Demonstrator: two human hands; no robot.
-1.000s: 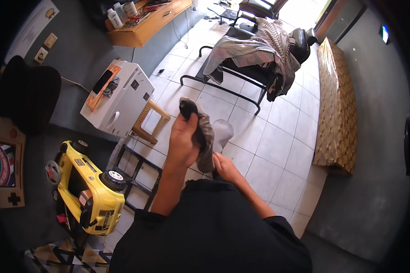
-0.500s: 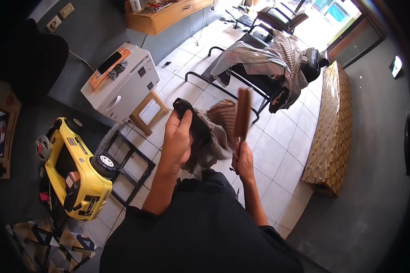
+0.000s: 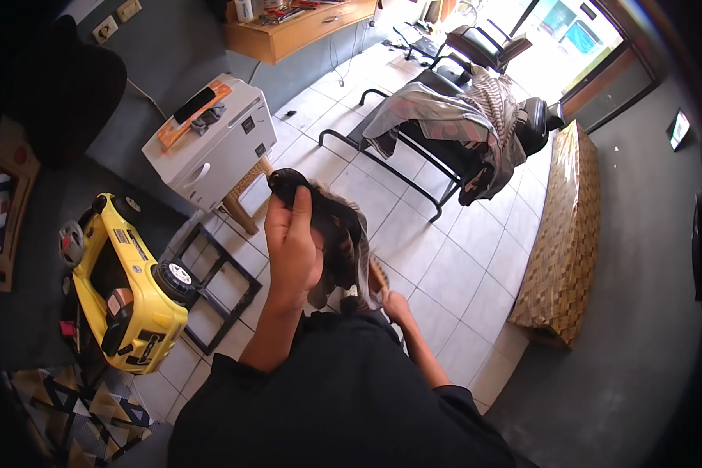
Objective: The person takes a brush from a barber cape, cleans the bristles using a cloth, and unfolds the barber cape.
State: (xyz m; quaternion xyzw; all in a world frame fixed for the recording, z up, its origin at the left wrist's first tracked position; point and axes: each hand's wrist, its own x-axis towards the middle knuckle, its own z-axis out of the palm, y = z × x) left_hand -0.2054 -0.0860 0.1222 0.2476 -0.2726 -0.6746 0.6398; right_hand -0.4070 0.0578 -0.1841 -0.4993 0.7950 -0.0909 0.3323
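Observation:
My left hand (image 3: 290,242) is raised and closed on the dark top end of a bunched brown, grey and black cloth (image 3: 342,242), which hangs down beside the wrist. Lower and to the right, my right hand (image 3: 395,306) is closed round the handle of a brown brush (image 3: 378,274). The brush lies against the right edge of the cloth, partly hidden behind it. Its bristles show only in part.
A reclining chair (image 3: 429,140) draped with striped and grey cloths stands ahead. To the left are a small white fridge (image 3: 226,148), a beige stool (image 3: 246,204), a black frame (image 3: 220,290) and a yellow toy car (image 3: 125,288). A long woven-pattern box (image 3: 558,242) lies right.
The brush was hidden at first, then stood upright right of the cloth; now it is lower, against the cloth. My left hand has shifted slightly left, still holding the cloth.

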